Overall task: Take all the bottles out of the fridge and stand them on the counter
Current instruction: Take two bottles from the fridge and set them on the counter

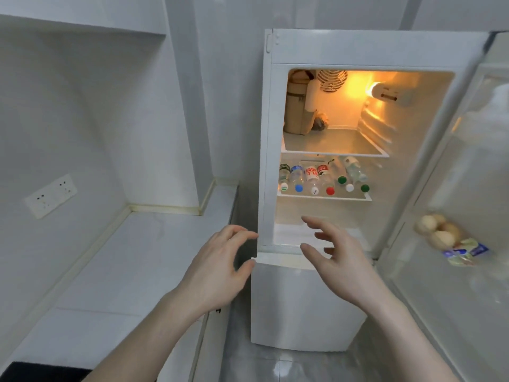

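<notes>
The white fridge (pixel 275 111) stands open with its light on. Several clear plastic bottles (pixel 312 177) lie on their sides on the second shelf, caps toward me in white, blue, red and green. A white counter (pixel 132 260) runs along the left of the fridge. My left hand (pixel 217 268) hovers open in front of the fridge's lower left corner, fingers spread, holding nothing. My right hand (pixel 338 255) is also open, held below the bottle shelf in front of the lower compartment. Neither hand touches a bottle.
The fridge door (pixel 454 216) swings open to the right, with a bag of round food items (pixel 440 232) in its rack. A beige container (pixel 296 106) and a small bag sit on the top shelf. A wall socket (pixel 51 195) is on the left wall.
</notes>
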A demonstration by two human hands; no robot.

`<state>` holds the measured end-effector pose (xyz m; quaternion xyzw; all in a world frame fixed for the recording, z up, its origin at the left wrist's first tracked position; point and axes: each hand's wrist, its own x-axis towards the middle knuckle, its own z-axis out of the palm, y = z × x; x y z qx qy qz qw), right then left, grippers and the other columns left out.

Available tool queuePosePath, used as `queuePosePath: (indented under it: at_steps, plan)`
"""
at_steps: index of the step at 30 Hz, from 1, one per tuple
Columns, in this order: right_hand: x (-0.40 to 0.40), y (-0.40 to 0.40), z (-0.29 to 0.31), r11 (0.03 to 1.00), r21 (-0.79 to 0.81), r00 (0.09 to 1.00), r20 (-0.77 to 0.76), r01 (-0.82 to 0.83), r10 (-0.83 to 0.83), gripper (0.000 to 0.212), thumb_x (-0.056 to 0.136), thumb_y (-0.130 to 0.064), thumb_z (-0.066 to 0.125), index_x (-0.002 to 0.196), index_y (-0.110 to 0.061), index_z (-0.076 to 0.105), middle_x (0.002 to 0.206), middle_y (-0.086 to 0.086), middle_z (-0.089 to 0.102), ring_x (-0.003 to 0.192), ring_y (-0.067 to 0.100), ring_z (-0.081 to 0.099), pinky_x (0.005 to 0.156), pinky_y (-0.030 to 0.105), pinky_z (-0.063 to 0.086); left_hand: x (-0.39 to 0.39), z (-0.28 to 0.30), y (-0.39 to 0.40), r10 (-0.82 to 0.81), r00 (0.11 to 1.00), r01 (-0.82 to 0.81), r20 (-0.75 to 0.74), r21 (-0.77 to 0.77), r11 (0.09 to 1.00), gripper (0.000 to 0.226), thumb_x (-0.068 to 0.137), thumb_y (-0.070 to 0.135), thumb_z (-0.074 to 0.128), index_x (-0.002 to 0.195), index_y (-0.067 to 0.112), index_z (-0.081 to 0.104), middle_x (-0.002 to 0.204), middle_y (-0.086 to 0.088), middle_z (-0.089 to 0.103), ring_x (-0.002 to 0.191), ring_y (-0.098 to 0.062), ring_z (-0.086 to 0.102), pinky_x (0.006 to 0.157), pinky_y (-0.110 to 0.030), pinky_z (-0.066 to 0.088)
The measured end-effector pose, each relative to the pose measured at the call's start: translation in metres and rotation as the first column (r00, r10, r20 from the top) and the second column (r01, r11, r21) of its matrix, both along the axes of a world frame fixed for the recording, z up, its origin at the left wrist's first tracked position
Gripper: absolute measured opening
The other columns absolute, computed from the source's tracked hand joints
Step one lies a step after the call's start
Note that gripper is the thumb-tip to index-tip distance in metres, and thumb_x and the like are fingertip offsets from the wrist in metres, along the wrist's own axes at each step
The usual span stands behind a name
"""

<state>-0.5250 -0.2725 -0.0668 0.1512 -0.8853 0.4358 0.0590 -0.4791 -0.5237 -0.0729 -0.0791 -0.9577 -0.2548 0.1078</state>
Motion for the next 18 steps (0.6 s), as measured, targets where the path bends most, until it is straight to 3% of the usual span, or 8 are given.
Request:
queuePosePath:
  at_steps: [8, 13, 15, 18]
  plan:
    - [-0.063, 0.022, -0.001, 0.993, 0.0, 0.993, 0.008, 0.116, -0.116, 0.05, 0.098, -0.032, 0.066, 0.141, -0.051, 0.05, 0.135, -0.028, 0.053, 0.121, 0.0, 0.054, 0.1, 0.029, 0.048, -0.095, -0.003, 0.02, -0.132, 0.991, 0.133, 0.038, -0.033, 0.991, 0.047, 0.099, 0.039, 0.058, 0.144, 0.041, 0.046, 0.143, 0.022, 0.041, 0.128, -0.004, 0.045, 0.106, -0.026, 0.042]
    - [-0.12, 0.037, -0.008, 0.989, -0.021, 0.989, 0.026, 0.146, -0.145, 0.05, 0.098, -0.031, 0.066, 0.142, -0.049, 0.051, 0.137, -0.028, 0.053, 0.12, 0.0, 0.055, 0.096, 0.026, 0.047, -0.157, -0.01, 0.042, -0.162, 0.984, 0.164, 0.073, -0.031, 0.986, 0.047, 0.1, 0.041, 0.058, 0.144, 0.043, 0.045, 0.141, 0.023, 0.041, 0.088, -0.006, 0.049, 0.089, -0.023, 0.046]
    - [-0.146, 0.044, -0.012, 0.989, -0.028, 0.989, 0.029, 0.146, -0.146, 0.051, 0.097, -0.032, 0.066, 0.142, -0.051, 0.05, 0.138, -0.028, 0.052, 0.12, 0.0, 0.055, 0.097, 0.027, 0.048, -0.182, -0.014, 0.05, -0.16, 0.984, 0.162, 0.075, -0.027, 0.986, 0.047, 0.099, 0.042, 0.058, 0.144, 0.045, 0.044, 0.141, 0.024, 0.04, 0.092, -0.006, 0.051, 0.091, -0.023, 0.047]
    - [-0.191, 0.061, -0.021, 0.987, -0.062, 0.988, 0.044, 0.148, -0.145, 0.051, 0.097, -0.032, 0.066, 0.14, -0.054, 0.05, 0.137, -0.027, 0.052, 0.12, 0.001, 0.056, 0.099, 0.032, 0.05, -0.224, -0.019, 0.068, -0.174, 0.982, 0.176, 0.078, -0.014, 0.984, 0.047, 0.099, 0.041, 0.058, 0.144, 0.044, 0.045, 0.145, 0.024, 0.04, 0.125, -0.003, 0.05, 0.106, -0.026, 0.045]
